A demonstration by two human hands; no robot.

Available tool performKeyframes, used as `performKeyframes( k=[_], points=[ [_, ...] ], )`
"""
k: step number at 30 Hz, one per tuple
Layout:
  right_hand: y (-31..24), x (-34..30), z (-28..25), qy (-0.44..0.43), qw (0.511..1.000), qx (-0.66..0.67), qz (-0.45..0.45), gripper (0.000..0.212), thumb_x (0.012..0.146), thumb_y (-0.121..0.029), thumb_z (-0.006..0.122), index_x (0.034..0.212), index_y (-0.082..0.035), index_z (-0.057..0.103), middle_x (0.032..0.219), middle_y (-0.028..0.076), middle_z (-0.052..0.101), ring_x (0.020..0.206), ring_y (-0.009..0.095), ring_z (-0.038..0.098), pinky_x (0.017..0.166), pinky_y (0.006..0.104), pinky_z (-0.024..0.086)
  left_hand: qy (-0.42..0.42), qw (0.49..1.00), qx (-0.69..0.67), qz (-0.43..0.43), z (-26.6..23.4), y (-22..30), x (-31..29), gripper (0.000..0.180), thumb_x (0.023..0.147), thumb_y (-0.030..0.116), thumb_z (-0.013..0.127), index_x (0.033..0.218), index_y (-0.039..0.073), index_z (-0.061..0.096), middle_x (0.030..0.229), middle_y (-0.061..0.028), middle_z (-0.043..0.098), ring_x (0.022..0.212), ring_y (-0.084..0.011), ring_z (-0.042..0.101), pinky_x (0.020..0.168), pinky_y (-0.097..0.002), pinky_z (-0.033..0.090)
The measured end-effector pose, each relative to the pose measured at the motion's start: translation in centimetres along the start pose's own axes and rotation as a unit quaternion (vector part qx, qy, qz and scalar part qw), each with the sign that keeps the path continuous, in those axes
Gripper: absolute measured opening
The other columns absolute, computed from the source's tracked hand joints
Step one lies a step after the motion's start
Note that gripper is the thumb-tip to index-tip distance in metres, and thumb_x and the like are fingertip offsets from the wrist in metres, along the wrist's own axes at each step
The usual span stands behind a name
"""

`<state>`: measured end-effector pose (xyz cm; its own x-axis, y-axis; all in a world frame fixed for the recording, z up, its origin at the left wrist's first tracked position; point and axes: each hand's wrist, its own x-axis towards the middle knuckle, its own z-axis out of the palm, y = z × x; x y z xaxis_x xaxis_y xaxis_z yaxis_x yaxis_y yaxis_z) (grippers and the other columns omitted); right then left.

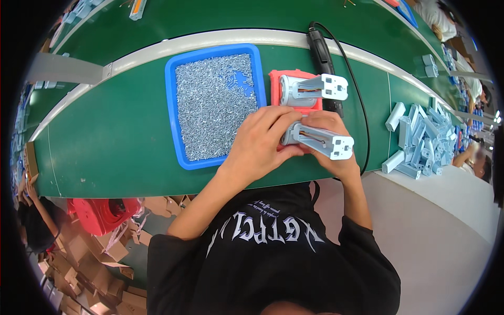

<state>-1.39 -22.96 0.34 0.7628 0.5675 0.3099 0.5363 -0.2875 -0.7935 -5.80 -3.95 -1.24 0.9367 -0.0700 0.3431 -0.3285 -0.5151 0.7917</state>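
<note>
Both hands are closed around one light-blue plastic housing with a grey cylindrical motor [325, 140] at the near edge of the green table. My left hand [260, 143] covers its left end and grips the cylinder. My right hand [336, 157] holds it from underneath and behind. A second housing of the same kind [314, 88] lies just beyond on a red fixture [278, 79]. To the left of my hands stands a blue tray [173, 100] filled with several small silver screws [212, 105].
A black electric screwdriver [321, 50] with its cable lies behind the red fixture. A heap of several light-blue plastic parts [420, 139] sits at the right. Red parts and cardboard boxes [100, 247] lie on the floor at lower left. Other people work at the far right.
</note>
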Motion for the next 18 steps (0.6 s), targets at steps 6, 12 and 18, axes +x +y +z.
performKeyframes(
  k=[6, 12, 18],
  points=[
    [-1.7, 1.5, -1.7, -0.094, 0.988, -0.108, 0.065, 0.035, 0.071, -0.003, 0.076, 0.104, -0.004, 0.066, 0.102, 0.009, 0.064, 0.085, 0.025, 0.060, 0.077, 0.0362, 0.049, -0.099, 0.994, 0.022, -0.031, -1.4, -0.1, 0.9, 0.046, 0.066, 0.018, 0.082, 0.106, 0.007, 0.064, 0.103, -0.0056, 0.059, 0.091, -0.0232, 0.058, 0.082, -0.0363, 0.049],
    [-3.3, 3.5, -2.6, -0.177, 0.965, -0.174, 0.080, 0.036, 0.073, -0.001, 0.070, 0.108, -0.005, 0.065, 0.099, 0.008, 0.063, 0.086, 0.025, 0.057, 0.075, 0.0347, 0.047, -0.069, 0.996, 0.006, -0.053, -0.6, 0.1, 0.6, 0.043, 0.066, 0.016, 0.082, 0.103, 0.006, 0.063, 0.096, -0.0059, 0.055, 0.088, -0.0241, 0.054, 0.081, -0.0364, 0.048],
    [-3.3, 3.8, -2.5, -0.177, 0.969, -0.154, 0.077, 0.038, 0.070, 0.001, 0.069, 0.107, -0.008, 0.066, 0.095, 0.007, 0.062, 0.081, 0.024, 0.057, 0.070, 0.0343, 0.046, -0.017, 0.999, -0.028, -0.039, 0.1, -0.1, -0.1, 0.044, 0.066, 0.014, 0.081, 0.104, 0.006, 0.060, 0.094, -0.0066, 0.053, 0.086, -0.0255, 0.051, 0.080, -0.0365, 0.047]
  ],
)
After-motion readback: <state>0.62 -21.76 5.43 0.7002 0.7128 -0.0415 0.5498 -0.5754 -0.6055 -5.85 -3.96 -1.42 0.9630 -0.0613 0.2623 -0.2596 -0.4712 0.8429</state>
